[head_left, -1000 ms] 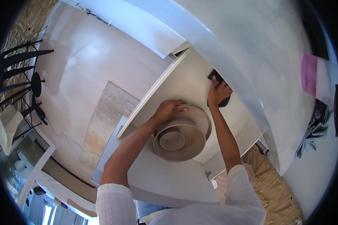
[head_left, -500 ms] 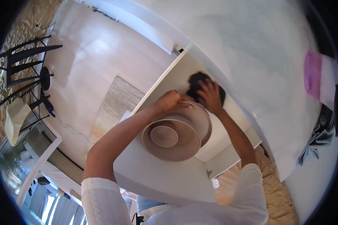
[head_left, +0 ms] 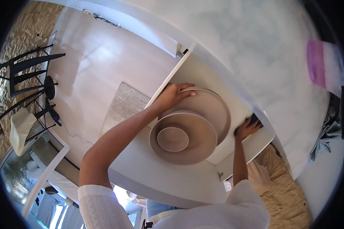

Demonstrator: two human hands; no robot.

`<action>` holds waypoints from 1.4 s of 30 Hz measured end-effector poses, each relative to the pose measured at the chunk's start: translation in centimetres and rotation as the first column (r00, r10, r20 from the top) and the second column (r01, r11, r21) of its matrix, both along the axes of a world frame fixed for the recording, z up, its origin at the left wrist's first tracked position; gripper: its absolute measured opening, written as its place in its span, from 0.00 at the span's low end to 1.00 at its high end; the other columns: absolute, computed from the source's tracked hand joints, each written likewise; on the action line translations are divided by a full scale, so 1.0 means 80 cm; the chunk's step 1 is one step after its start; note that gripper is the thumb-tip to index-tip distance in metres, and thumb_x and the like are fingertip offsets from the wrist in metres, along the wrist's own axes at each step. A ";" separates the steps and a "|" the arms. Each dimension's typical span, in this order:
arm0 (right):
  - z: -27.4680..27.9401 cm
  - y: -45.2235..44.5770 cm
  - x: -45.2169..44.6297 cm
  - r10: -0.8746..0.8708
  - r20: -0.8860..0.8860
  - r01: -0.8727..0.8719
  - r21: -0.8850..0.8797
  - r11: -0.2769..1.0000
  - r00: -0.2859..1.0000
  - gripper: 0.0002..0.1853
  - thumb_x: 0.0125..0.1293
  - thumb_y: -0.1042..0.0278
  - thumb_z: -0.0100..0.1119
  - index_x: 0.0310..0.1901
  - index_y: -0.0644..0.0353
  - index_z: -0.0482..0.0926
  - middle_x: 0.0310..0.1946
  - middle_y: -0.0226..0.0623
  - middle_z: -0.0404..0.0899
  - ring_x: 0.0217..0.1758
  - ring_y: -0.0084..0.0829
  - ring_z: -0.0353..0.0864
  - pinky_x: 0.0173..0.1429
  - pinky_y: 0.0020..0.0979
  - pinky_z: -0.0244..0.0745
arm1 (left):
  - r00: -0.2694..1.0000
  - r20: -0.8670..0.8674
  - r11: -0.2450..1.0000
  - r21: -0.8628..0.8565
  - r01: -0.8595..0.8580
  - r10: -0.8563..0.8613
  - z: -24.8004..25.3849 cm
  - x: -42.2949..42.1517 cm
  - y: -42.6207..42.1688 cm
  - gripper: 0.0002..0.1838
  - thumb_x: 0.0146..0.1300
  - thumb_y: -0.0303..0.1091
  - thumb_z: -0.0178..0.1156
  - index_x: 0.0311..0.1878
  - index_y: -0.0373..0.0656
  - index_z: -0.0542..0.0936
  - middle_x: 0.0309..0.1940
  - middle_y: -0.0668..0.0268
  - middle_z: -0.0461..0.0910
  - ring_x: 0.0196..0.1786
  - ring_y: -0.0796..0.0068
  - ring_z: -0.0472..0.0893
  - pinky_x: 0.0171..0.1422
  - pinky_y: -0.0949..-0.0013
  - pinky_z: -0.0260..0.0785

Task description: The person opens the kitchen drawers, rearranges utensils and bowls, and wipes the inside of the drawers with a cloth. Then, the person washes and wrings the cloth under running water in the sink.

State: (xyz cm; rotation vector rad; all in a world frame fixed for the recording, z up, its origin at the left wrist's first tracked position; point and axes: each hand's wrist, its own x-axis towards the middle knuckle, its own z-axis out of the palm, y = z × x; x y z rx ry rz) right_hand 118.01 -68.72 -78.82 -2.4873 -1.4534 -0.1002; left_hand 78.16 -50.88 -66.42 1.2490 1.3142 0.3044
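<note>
My left hand (head_left: 176, 94) grips the rim of the stacked plates (head_left: 214, 105) at the back of an open white drawer (head_left: 172, 72). A large beige bowl (head_left: 202, 139) leans over the plates' front, with a smaller bowl (head_left: 173, 139) inside it. My right hand (head_left: 248, 128) is at the drawer's right corner, its fingers over a black cloth-like item (head_left: 253, 120) pressed against the drawer. How far the fingers close round that item is partly hidden.
A white marbled counter (head_left: 271, 68) overhangs the drawer, bearing a purple-and-white pack (head_left: 316, 65). Black chairs (head_left: 30, 72) stand on the far left. A mat (head_left: 126, 103) lies on the floor past the drawer. Crumpled brown paper (head_left: 283, 183) is at lower right.
My right hand has moved with the black item from behind the plates to the drawer's right corner. The plates lean more into the drawer, still under my left hand.
</note>
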 end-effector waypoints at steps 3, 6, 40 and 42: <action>-0.029 0.099 -0.013 -0.071 0.054 0.071 0.004 0.997 0.996 0.24 0.63 0.60 0.45 0.59 0.61 0.59 0.63 0.55 0.48 0.65 0.53 0.49 0.65 0.50 0.44 | 0.999 0.047 0.999 -0.047 -0.023 0.025 0.018 0.013 0.006 0.22 0.53 0.47 0.60 0.46 0.42 0.77 0.33 0.57 0.80 0.37 0.68 0.80 0.45 0.69 0.69; -0.026 0.181 -0.107 0.097 0.015 -0.098 0.023 0.995 0.995 0.24 0.62 0.60 0.46 0.59 0.58 0.59 0.63 0.52 0.49 0.65 0.52 0.50 0.65 0.49 0.45 | 0.997 0.059 0.999 -0.024 -0.048 0.049 0.049 0.012 0.023 0.21 0.54 0.46 0.60 0.46 0.41 0.77 0.32 0.57 0.80 0.35 0.69 0.80 0.44 0.69 0.69; 0.022 -0.036 0.005 0.580 -0.116 -0.591 -0.203 0.781 0.806 0.23 0.59 0.59 0.47 0.55 0.57 0.67 0.62 0.55 0.53 0.65 0.56 0.48 0.65 0.59 0.34 | 0.887 -0.011 0.887 -0.004 -0.462 0.462 -0.062 0.042 -0.002 0.22 0.53 0.46 0.61 0.47 0.43 0.78 0.39 0.59 0.80 0.42 0.73 0.78 0.49 0.70 0.67; -0.039 -0.002 0.087 0.463 -0.184 -0.497 -0.367 0.786 0.867 0.23 0.61 0.58 0.45 0.55 0.61 0.66 0.58 0.58 0.57 0.60 0.58 0.54 0.64 0.51 0.46 | 0.890 -0.049 0.891 -0.014 -0.454 0.453 -0.066 0.035 -0.006 0.22 0.53 0.46 0.61 0.47 0.43 0.78 0.39 0.59 0.80 0.42 0.73 0.78 0.49 0.70 0.67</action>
